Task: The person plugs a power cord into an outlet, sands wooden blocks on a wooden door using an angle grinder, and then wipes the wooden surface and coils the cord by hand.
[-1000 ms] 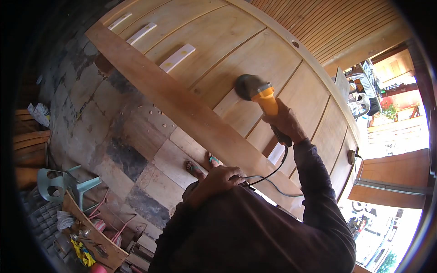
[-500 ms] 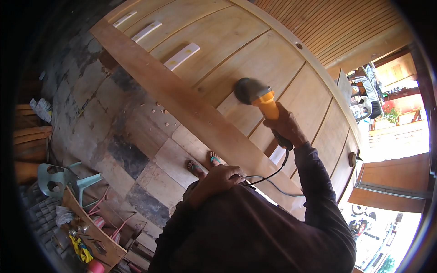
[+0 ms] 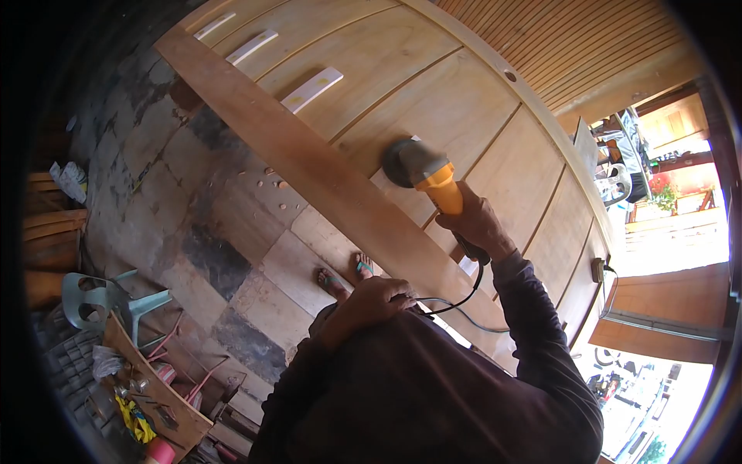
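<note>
My right hand [image 3: 481,226] is wrapped around the body of a yellow and black power sander [image 3: 442,192]. Its dark round head lies against a large wooden panel [image 3: 433,97] with grooved boards, and the head is partly blurred. A black power cord [image 3: 462,300] runs from the back of the sander down toward my waist. There, my left hand [image 3: 377,301] is closed on the cord, in front of my dark shirt. A long wooden rail [image 3: 309,162] forms the near edge of the panel, between the sander and my feet.
Several pale wood strips [image 3: 313,89] stick up from the panel. A green plastic stool [image 3: 116,301] and a cluttered small wooden table [image 3: 158,379] stand at lower left. Wood chips [image 3: 282,185] lie on the tiled floor. A plugged-in socket box [image 3: 598,270] sits at the right.
My right hand has moved the sander slightly left and down across the panel, toward the near rail. My left hand stays at my waist with the cord.
</note>
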`<state>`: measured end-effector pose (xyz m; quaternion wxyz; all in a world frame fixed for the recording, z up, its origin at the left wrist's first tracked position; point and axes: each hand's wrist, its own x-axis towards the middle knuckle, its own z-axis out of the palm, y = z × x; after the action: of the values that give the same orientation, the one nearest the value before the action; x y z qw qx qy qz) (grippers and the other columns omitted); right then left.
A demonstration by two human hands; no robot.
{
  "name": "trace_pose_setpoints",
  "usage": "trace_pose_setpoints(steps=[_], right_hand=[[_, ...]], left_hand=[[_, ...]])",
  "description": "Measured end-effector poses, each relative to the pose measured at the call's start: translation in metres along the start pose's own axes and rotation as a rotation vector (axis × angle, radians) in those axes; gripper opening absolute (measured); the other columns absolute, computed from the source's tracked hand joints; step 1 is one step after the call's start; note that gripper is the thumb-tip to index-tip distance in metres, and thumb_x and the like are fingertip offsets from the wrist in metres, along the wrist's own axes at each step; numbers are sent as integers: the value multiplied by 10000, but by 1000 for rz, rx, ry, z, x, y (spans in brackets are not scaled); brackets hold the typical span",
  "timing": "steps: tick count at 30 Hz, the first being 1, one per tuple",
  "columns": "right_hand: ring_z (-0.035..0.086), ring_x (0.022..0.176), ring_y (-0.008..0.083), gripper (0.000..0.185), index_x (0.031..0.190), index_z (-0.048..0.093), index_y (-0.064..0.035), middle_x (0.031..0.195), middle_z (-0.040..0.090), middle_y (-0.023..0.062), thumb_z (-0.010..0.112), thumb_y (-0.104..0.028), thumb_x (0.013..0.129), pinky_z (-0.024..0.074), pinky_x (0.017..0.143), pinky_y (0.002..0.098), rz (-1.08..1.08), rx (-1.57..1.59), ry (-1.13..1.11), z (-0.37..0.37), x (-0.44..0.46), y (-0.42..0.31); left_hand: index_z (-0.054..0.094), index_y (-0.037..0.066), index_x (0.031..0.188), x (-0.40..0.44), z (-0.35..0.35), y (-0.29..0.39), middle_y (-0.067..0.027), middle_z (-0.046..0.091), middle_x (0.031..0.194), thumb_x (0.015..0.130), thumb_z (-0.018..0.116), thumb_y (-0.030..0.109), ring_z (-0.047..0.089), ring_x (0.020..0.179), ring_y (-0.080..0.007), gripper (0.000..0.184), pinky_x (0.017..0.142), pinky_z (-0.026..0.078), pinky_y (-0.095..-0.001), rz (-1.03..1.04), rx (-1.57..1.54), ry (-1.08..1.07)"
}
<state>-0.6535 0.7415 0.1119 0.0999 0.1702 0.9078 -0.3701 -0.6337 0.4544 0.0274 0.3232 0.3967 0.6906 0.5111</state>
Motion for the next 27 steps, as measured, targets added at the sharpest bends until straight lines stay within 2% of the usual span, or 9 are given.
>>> trace_pose_setpoints(steps=[2, 5, 8, 11, 13, 17, 23, 24, 27], right_hand=[[751, 1029, 385, 608, 1330, 601, -95, 1074, 765, 193, 863, -293, 817, 589, 875, 473, -25, 16, -19, 1, -4, -1], [761, 1009, 313, 544, 1301, 624, -84, 1066, 766, 145, 835, -226, 820, 592, 889, 430, -54, -63, 2, 9, -7, -1], [761, 1012, 321, 556, 1309, 618, -85, 1071, 766, 150, 835, -228, 817, 591, 890, 432, -4, -21, -11, 6, -8, -7], [751, 1028, 390, 609, 1328, 593, -92, 1085, 766, 196, 859, -290, 818, 586, 879, 472, 56, -30, -28, 3, -8, -11], [752, 1032, 390, 604, 1326, 595, -85, 1088, 765, 201, 857, -282, 818, 587, 885, 470, 9, -54, -19, 6, -13, -9], [755, 1040, 384, 601, 1333, 597, -77, 1084, 764, 211, 848, -266, 821, 591, 890, 463, -42, -38, -13, 8, -16, -7], [764, 1000, 368, 657, 1386, 584, -73, 1050, 765, 211, 845, -272, 817, 596, 874, 447, 27, 12, 79, -2, 0, 19], [744, 901, 212, 521, 1287, 615, -76, 994, 756, 98, 848, -212, 841, 589, 817, 392, 50, 11, 91, -6, 1, 20], [765, 961, 362, 645, 1377, 586, -72, 1025, 762, 204, 835, -280, 820, 600, 845, 445, 85, 18, 73, -11, 3, 19]], left_hand=[[750, 35, 1066, 1, 0, 0, -174, 775, 1020, 980, 739, 282, 749, 993, -364, 262, 893, 567, -451, -1, -5, -6], [751, 35, 1066, 2, -1, 0, -173, 776, 1021, 982, 736, 281, 750, 991, -364, 260, 893, 566, -452, -4, 0, -18], [752, 34, 1065, -1, -2, 2, -173, 775, 1019, 983, 736, 281, 750, 989, -363, 261, 891, 565, -451, -5, 4, -18], [765, 51, 1072, -2, -1, -3, -158, 780, 1020, 968, 752, 277, 744, 988, -355, 249, 904, 565, -440, -14, -5, -13], [793, 89, 1087, -1, 2, -8, -127, 792, 1027, 941, 782, 271, 730, 988, -341, 233, 934, 565, -422, -33, -21, -11], [794, 85, 1086, -1, 3, -7, -123, 792, 1036, 938, 785, 259, 729, 989, -342, 229, 939, 566, -419, -56, -21, -18], [789, 69, 1083, -3, 3, -5, -138, 788, 1027, 943, 786, 260, 735, 974, -348, 237, 914, 574, -426, -39, -32, -13], [787, 66, 1084, -4, 4, -5, -146, 786, 1018, 945, 786, 257, 735, 964, -349, 236, 903, 575, -428, -33, -33, -4], [780, 57, 1082, -1, 2, 1, -167, 778, 992, 947, 786, 248, 740, 941, -355, 233, 883, 579, -431, -39, -62, -9]])
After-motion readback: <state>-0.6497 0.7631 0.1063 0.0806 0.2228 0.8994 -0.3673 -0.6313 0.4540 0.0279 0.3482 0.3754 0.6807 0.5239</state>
